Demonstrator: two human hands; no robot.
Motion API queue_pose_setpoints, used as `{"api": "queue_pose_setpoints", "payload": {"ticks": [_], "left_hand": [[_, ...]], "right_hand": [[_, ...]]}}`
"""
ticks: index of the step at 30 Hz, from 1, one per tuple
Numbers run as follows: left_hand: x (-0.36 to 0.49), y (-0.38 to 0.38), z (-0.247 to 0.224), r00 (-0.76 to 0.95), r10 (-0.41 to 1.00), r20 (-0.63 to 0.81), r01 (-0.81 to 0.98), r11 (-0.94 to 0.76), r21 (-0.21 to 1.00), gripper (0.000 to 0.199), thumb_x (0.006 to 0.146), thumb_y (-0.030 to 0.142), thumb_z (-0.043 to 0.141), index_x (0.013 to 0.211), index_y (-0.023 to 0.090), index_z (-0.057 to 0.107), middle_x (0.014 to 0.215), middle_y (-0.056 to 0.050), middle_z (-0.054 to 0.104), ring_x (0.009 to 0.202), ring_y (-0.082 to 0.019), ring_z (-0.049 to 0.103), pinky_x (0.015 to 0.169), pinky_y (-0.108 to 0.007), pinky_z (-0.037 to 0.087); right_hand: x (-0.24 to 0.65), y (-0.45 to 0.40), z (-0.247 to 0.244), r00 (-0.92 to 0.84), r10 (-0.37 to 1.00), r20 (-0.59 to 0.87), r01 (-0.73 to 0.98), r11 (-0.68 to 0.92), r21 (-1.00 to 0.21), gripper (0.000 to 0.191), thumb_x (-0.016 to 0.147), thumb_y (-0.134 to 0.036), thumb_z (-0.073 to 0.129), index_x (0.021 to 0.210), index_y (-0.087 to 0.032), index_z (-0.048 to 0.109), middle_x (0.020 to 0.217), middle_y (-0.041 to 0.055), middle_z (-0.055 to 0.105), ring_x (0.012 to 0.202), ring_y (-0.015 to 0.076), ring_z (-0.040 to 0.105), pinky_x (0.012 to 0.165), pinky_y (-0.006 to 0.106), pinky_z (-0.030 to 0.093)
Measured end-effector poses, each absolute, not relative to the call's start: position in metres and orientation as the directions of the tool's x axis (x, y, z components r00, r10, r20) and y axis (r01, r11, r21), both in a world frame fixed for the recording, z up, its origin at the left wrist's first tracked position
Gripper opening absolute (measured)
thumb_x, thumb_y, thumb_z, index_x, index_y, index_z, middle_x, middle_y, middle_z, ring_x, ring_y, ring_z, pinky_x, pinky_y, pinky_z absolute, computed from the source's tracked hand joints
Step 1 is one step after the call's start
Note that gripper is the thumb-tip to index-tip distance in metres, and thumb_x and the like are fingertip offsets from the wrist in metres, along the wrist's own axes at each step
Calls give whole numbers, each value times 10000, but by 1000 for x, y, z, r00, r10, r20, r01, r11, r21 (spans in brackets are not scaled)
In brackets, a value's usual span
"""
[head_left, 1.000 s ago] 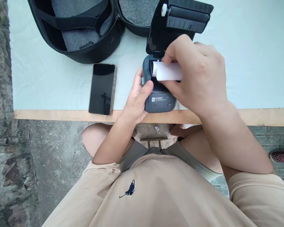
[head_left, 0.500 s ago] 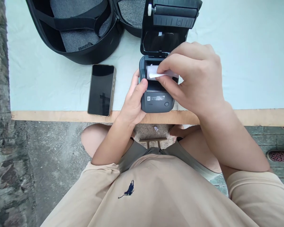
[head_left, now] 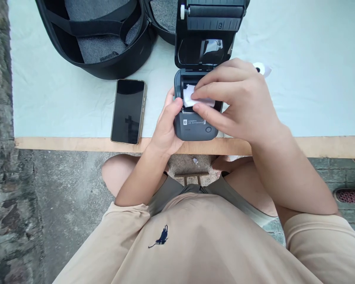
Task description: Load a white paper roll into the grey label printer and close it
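A dark grey label printer point(head_left: 195, 132) rests near the table's front edge, its black lid point(head_left: 211, 47) tipped back wide. My left hand point(head_left: 167, 126) grips the printer's left side, with the thumb on the rim of its paper bay. Inside the bay lies a white paper roll point(head_left: 189, 98). My right hand point(head_left: 236, 98) reaches in from the right, index fingertip and thumb on the paper at its front, the other fingers bent above. That hand hides the right part of the roll and bay.
A black smartphone point(head_left: 128, 111) lies left of the printer. Behind it stands an unzipped black case point(head_left: 115, 65) with grey lining. A small white item with a dark round spot point(head_left: 263, 70) shows past my right hand. The wooden table edge point(head_left: 77, 144) runs close to my body.
My right fingers have shifted from pinching a raised paper flap to lying lower on the paper, spread a little wider. The paper now sits flatter and further forward in the bay.
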State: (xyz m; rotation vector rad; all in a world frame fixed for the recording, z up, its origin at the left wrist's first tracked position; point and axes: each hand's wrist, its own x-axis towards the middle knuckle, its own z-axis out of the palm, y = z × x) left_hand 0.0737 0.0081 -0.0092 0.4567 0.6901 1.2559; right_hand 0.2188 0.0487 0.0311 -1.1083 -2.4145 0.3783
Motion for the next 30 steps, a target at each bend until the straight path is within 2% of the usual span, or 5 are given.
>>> {"api": "queue_pose_setpoints", "payload": {"ticks": [7,12,17,23,30], "left_hand": [[76,5,1,134,960,-247,-689,269,673,185,829,343,546,997,268,562,1011,-27,656,1245,-218,513,978,-338,481],[75,7,-8,130,971,-199,-705,231,670,175,892,302,468,1048,231,499,908,4,623,1244,-210,528,996,-349,464],[76,7,-13,120,977,-175,-653,210,728,174,881,335,512,1042,270,502,961,16,631,1168,-204,583,941,-315,503],[83,4,-9,91,979,-180,-608,198,769,180,893,333,516,1057,259,508,939,24,610,1154,-185,592,942,-284,498],[87,6,-5,14,977,-212,-626,173,760,138,904,314,467,1008,244,526,862,4,635,1198,-195,563,996,-319,463]], "right_hand": [[217,47,28,-576,687,443,550,727,-412,273,847,-384,495,697,-229,663,956,-30,692,1023,173,600,895,363,481],[226,48,31,-576,647,500,547,759,-353,170,820,-316,548,911,-215,650,985,11,665,974,168,598,896,350,488],[232,48,41,-545,750,375,677,657,-332,168,772,-395,615,874,-270,662,918,-10,657,862,203,554,737,378,431],[223,50,45,-508,855,107,801,514,-308,224,720,-467,654,854,-287,659,933,-3,664,944,260,517,736,410,364],[221,46,45,-503,840,205,819,539,-198,198,823,-311,496,721,-259,657,824,-17,687,844,223,518,667,380,317]]}}
